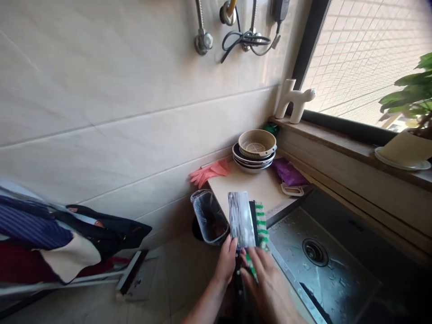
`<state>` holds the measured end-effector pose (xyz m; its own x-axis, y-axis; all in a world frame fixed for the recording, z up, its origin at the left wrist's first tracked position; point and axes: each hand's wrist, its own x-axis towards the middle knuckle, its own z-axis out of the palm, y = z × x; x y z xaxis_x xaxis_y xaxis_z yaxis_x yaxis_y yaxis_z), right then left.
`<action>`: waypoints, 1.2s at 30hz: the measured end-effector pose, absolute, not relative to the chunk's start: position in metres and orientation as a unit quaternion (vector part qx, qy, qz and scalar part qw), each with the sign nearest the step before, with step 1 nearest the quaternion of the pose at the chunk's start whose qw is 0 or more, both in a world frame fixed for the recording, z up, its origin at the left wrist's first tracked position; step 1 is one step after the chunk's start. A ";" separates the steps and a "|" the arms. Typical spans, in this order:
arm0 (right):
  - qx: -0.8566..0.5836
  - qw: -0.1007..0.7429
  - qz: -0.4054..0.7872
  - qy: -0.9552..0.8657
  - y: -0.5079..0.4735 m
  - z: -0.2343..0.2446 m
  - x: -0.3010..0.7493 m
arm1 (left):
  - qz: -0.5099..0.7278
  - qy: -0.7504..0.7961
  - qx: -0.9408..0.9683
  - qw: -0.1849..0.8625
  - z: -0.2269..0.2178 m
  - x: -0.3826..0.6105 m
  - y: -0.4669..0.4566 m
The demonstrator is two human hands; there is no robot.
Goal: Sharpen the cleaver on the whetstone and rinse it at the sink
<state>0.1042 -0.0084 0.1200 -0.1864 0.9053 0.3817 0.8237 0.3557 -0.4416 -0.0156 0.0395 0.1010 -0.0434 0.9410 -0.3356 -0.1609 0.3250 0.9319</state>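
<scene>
1. Cleaver (241, 219) stands upright with its broad, shiny blade pointing up and its black handle (240, 292) pointing down, held above the left edge of the sink and in front of the corner of the table.
2. Left hand (227, 261) has a clenched grip on the cleaver low on the blade, near the handle.
3. Right hand (266, 288) has a clenched grip on a scrub brush (260, 227) with a black back and green-and-white bristles. The brush lies against the right side of the blade and partly behind it.
4. Stainless steel sink (303, 279) lies just right of the hands, its wet basin showing a round drain (315, 252).
5. Clear plastic container (209, 217) lies tilted at the near edge of the table (246, 189), just left of the blade.
6. Pink rubber gloves (209, 172) lie at the back of the table against the tile wall (118, 90).
7. Beige plastic strainer (257, 144) sits on a stack of 3 or more dark-rimmed plates (253, 161).
8. Purple cloth (286, 172) lies beside the plates, above a white plastic object (292, 190).
9. White dog figurine (295, 100) stands on the window ledge (337, 141), well apart from a potted plant (410, 94).
10. Clothes (50, 234) hang on a rack at the far left.
</scene>
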 end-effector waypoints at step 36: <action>-0.584 0.135 0.064 -0.798 0.136 0.040 0.069 | 0.318 0.547 0.180 0.753 0.030 -0.017 0.003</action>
